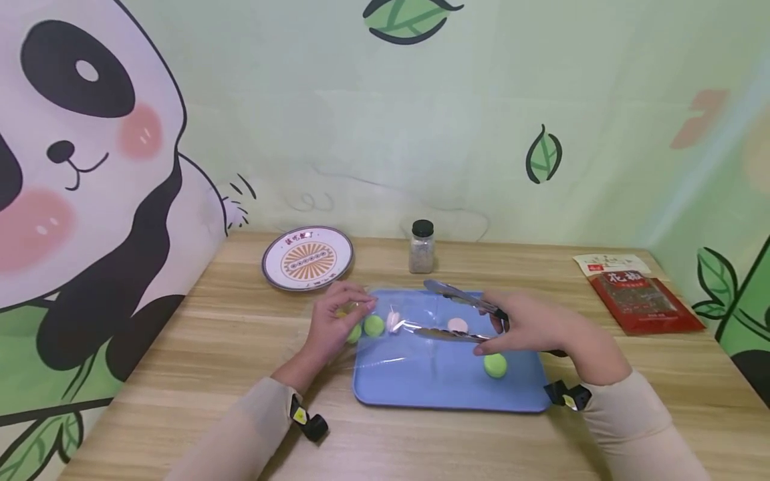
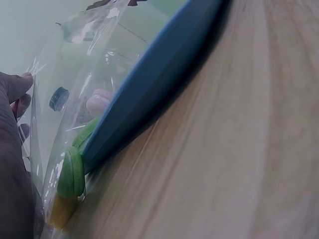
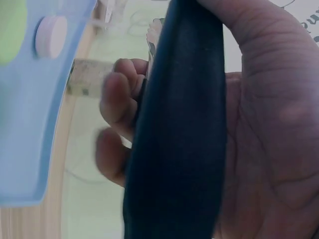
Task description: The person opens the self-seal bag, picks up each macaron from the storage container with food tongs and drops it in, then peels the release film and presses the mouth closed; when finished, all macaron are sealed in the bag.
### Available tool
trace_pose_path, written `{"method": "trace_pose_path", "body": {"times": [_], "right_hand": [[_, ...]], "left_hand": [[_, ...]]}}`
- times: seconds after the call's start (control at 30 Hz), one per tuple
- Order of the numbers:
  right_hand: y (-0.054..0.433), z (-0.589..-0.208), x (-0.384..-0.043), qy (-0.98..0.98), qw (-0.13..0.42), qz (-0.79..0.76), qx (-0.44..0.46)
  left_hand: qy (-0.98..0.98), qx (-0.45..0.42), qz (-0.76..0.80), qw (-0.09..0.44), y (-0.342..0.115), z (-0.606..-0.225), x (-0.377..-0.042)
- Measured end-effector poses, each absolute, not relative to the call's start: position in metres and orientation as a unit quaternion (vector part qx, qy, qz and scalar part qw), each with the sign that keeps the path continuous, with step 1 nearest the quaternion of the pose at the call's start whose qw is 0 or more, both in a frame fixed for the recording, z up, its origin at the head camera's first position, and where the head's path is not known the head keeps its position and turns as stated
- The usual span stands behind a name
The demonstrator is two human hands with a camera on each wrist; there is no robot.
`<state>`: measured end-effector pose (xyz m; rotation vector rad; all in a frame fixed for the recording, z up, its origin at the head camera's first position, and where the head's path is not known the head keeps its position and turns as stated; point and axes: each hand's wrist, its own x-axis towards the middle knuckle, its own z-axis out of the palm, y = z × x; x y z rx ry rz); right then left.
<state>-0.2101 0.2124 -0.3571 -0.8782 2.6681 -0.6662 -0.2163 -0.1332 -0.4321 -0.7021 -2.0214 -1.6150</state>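
My left hand [image 1: 333, 324] pinches the edge of a clear plastic bag [image 1: 391, 364] that spreads over the left part of the blue tray [image 1: 448, 395]. Inside the bag are green macarons [image 1: 374, 325], a pink macaron [image 1: 394, 322] and, low in the left wrist view, a yellow macaron [image 2: 62, 211]. My right hand [image 1: 538, 327] holds metal tongs [image 1: 460, 294] by their dark handles [image 3: 174, 124]. The tongs' arms stand apart, and the lower arm's tip is at the bag's pink macaron. On the tray lie another pink macaron [image 1: 458, 325] and a green macaron [image 1: 495, 365].
Behind the tray stands a glass jar [image 1: 422, 250] with a black lid. A patterned plate [image 1: 308, 258] sits at the back left of the wooden table [image 1: 180, 374]. At the right lie a red packet [image 1: 646, 304] and a whitish packet [image 1: 610, 262].
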Motion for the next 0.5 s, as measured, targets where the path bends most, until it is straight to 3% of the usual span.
{"method": "trace_pose_path", "body": {"times": [0.23, 0.5], "right_hand": [[0.233, -0.366, -0.217, 0.929, 0.100, -0.234, -0.268], [0.265, -0.409, -0.227, 0.939, 0.074, -0.197, -0.271]], "left_hand": [[-0.731, -0.255, -0.590, 0.230, -0.134, -0.430, -0.218], [-0.733, -0.254, -0.589, 0.228, -0.135, -0.431, -0.217]]}}
